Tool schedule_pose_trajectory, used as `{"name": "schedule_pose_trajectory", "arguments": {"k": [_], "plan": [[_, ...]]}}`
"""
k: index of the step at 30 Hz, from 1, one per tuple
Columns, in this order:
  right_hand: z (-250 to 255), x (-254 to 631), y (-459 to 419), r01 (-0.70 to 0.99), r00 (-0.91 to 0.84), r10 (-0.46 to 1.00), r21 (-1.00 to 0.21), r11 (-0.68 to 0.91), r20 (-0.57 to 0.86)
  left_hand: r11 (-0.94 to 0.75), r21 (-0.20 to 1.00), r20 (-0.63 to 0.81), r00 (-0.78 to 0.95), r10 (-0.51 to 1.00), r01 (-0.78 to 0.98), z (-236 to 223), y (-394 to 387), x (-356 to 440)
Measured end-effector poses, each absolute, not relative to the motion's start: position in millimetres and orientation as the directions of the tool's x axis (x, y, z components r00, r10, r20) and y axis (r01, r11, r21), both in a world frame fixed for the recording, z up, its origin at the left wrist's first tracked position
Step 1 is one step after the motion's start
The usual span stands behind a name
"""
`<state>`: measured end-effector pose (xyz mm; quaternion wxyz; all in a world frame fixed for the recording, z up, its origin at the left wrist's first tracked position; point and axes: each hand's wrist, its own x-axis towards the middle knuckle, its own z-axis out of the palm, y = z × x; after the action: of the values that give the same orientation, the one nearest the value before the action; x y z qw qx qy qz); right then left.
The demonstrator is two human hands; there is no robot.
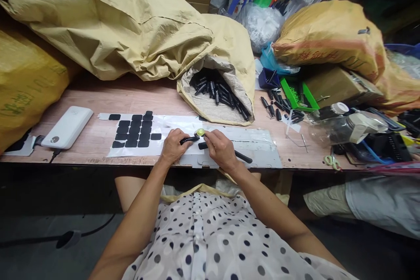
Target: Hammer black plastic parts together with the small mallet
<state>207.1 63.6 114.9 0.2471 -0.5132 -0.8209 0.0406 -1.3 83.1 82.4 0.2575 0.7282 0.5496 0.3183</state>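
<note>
We count two hands: left hand [176,144], right hand [221,148]. One black tube [189,139] in left fingers; one yellow-green piece [199,132] at right fingertips. Left of fingers: one power bank [68,127], over dozen black patches [134,130]. Right: one scissors pair [332,162], one green tray [306,109]. Beyond fingers: one open sack [241,43], black parts [216,91] too jumbled for us to count.

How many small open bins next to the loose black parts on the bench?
2: a dark-blue bin behind the loose black parts, and a green bin to its right. Others may be hidden.
</note>
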Motion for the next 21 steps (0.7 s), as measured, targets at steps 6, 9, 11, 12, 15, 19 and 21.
{"name": "schedule_pose_trajectory", "arguments": {"k": [6,9,11,12,15,19,21], "plan": [[109.6,212.4,74.7,0.847,-0.309,0.879,-0.316,0.428,0.362,-0.267,0.710,0.182,0.196,0.964,0.651,82.8,82.4,-1.1],[108.7,218.5,102.4,0.881,-0.238,0.889,-0.298,0.368,0.392,-0.270,0.693,0.189,0.194,0.963,0.669,81.9,82.1,-0.5],[105.4,222.8,122.5,0.904,-0.216,0.903,-0.274,0.329,0.372,-0.276,0.680,0.194,0.196,0.961,0.679,81.5,81.9,-0.2],[102.6,224.4,130.9,0.914,-0.206,0.912,-0.263,0.309,0.354,-0.279,0.674,0.194,0.200,0.960,0.684,81.5,81.7,0.0],[91.3,225.3,144.7,0.938,-0.182,0.935,-0.232,0.258,0.304,-0.288,0.661,0.191,0.216,0.958,0.693,82.1,80.9,0.0],[79.9,221.1,144.3,0.953,-0.149,0.945,-0.211,0.215,0.291,-0.295,0.660,0.180,0.236,0.955,0.691,83.9,81.0,-1.9],[78.4,219.3,143.3,0.956,-0.141,0.945,-0.209,0.208,0.295,-0.298,0.664,0.191,0.230,0.954,0.686,86.5,81.3,-3.5]]}}
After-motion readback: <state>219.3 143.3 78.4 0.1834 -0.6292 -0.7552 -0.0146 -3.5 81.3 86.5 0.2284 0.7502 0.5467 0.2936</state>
